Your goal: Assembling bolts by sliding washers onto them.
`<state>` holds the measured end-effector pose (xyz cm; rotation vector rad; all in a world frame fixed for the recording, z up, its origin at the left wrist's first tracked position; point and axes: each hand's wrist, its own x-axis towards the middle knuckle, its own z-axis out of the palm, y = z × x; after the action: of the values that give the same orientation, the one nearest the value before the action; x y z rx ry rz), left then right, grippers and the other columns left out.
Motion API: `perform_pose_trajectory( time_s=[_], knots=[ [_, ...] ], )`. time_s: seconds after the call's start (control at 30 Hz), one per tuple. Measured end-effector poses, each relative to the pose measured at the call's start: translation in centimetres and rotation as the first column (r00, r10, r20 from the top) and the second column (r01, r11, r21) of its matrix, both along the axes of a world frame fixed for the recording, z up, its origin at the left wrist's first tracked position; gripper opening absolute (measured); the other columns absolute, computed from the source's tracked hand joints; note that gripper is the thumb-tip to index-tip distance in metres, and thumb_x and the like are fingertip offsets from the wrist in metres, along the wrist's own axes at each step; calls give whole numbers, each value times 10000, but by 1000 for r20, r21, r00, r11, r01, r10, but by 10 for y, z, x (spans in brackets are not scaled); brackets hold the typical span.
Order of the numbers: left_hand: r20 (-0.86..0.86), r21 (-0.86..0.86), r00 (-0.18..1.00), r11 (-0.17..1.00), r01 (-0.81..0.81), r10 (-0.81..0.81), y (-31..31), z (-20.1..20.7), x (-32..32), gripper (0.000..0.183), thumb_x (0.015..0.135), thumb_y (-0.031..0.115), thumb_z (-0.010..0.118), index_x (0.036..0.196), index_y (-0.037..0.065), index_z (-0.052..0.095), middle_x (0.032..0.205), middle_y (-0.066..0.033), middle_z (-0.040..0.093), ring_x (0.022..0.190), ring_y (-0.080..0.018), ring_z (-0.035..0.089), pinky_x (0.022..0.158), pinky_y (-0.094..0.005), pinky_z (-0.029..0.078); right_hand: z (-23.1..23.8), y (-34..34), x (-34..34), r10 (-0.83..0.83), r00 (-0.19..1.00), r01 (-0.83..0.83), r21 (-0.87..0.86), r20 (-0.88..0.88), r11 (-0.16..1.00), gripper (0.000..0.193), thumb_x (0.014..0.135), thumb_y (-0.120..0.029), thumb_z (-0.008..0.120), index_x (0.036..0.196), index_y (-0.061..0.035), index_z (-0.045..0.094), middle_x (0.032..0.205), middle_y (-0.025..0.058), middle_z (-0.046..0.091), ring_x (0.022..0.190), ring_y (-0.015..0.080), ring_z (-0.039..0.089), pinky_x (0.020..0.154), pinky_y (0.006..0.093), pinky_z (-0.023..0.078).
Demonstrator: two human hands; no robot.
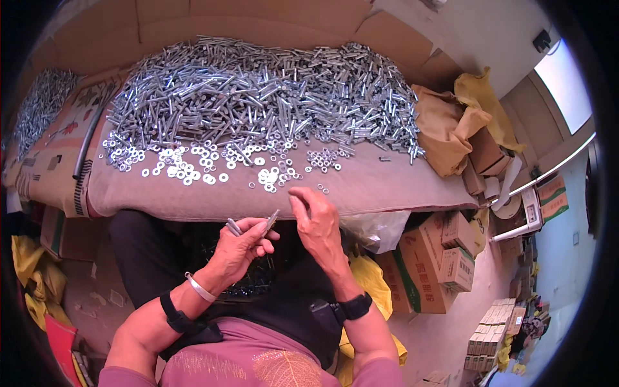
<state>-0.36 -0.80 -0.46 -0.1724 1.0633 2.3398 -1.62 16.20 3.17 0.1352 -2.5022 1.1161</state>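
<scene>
Occupying the middle of the view, a brown cloth-covered work surface is taken as landmark. Listed from largest to smallest:

- Cardboard sheeting, one run: stood along the far side of the work surface.
- Heap of metal rods, one: spread across the far half of the work surface, loosely tangled.
- Cartons, brown with green bands, several: stacked below the right end of the work surface.
- Tan sack, one, crumpled: set at the right end of the work surface, just beside the heap.
- Clear plastic bag, one: seen below the front edge of the work surface, toward the right.
- Right hand: held at the front edge of the work surface, fingers loosely curled, thumb and forefinger near each other; whether anything is gripped between them cannot be told.
- Left hand: held just before the front edge of the work surface, its fingers closed around loose rods.
- Held rods, grey metal, at least two: pinched in the left hand, tips pointed toward the work surface.
- Flat washers, many: scattered on the work surface, in front of the heap.
- Small rings, few: laid on the work surface, near the right hand.
</scene>
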Motion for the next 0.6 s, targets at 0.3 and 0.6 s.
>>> perform_pose_trajectory(
  time_s=[0.3, 0.6],
  knots=[
    [-52, -68, 997, 996, -56, 52, 1, 1, -3, 224, 910, 182, 584, 951, -36, 553, 770, -127, 632, 551, -113, 596, 450, -168, 427, -26, -2, -53, -11, 978, 127, 557, -207, 821, 36, 767, -45, 532, 794, -45, 556, 794, 102, 536, 800, 280, 530, 752, 396, 406],
    [-81, -101, 994, 992, -75, 67, 25, 4, -11, 216, 892, 163, 609, 939, -43, 562, 738, -120, 630, 530, -113, 593, 417, -168, 409, -19, 12, -12, -102, 988, 117, 136, -118, 984, 69, 805, -53, 555, 863, -19, 574, 800, 122, 594, 762, 300, 574, 710, 394, 444]
  ],
)
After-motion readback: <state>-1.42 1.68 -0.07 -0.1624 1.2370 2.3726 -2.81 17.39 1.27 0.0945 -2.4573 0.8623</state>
